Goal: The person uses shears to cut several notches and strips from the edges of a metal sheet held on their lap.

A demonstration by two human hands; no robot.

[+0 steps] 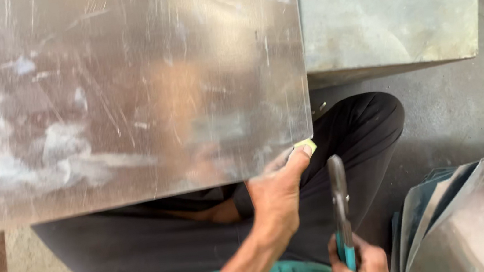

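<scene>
Head view: the left hand (277, 196) pinches the metal sheet (119, 89) corner, fingers hidden beneath; the right hand (359, 263), partly cut off, grips shears (341, 204).

The large scratched shiny metal sheet (119, 89) runs off the top and left edges; its near edge hides the left hand (277, 196) fingertips.

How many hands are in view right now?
2. The left hand grips the near corner of the metal sheet. The right hand, at the bottom edge, holds the tin snips.
</scene>
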